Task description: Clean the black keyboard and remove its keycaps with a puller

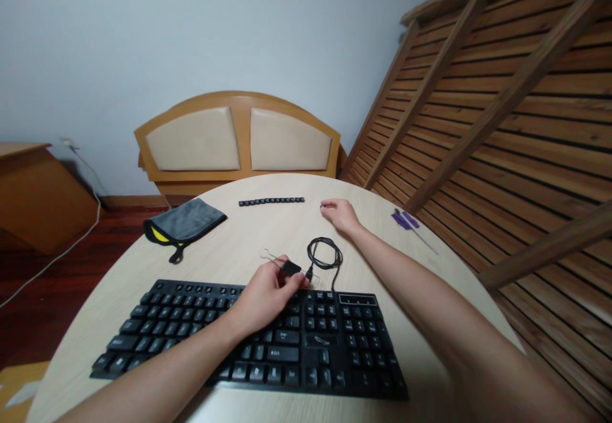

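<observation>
My left hand (270, 292) is closed around the black grip of a wire keycap puller (291, 267), whose wire loops stick out at both ends. It hovers over the upper edge of a black keyboard (282, 354), and my forearm covers part of the keys. Farther off, my right hand (340, 215) is by the table's far side, fingertips pinched on a small dark keycap (322, 206), mostly hidden by the fingers. Left of those fingers, several black keycaps (271, 200) stand in a line on the table.
The keyboard's coiled cable (325, 253) lies behind it on the round table (229, 244). A folded grey cloth with a yellow inside (189, 222) is at left. At right lie purple pieces (405, 220) with a thin metal rod. A wooden slatted frame (516, 111) leans close on the right.
</observation>
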The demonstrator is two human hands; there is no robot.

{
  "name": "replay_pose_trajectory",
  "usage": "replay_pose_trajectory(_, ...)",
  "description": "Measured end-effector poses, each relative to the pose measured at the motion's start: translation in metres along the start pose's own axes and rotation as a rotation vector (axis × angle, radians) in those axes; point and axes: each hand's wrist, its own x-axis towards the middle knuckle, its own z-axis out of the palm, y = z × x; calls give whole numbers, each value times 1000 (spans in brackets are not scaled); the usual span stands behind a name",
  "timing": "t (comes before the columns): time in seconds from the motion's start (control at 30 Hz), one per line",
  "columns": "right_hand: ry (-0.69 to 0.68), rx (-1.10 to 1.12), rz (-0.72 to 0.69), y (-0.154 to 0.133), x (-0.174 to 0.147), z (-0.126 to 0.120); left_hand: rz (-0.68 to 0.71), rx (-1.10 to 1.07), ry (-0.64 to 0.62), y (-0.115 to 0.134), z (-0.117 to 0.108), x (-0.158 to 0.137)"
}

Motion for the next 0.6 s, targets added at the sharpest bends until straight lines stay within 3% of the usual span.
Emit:
replay_pose_trajectory(0.27, -17, -356, -59, -4, 54, 10, 16, 43, 8, -1, 0, 0)
replay_pose_trajectory(0.6, 42, -510, -138, 4, 55, 38, 33, 55, -2, 0, 0, 1)
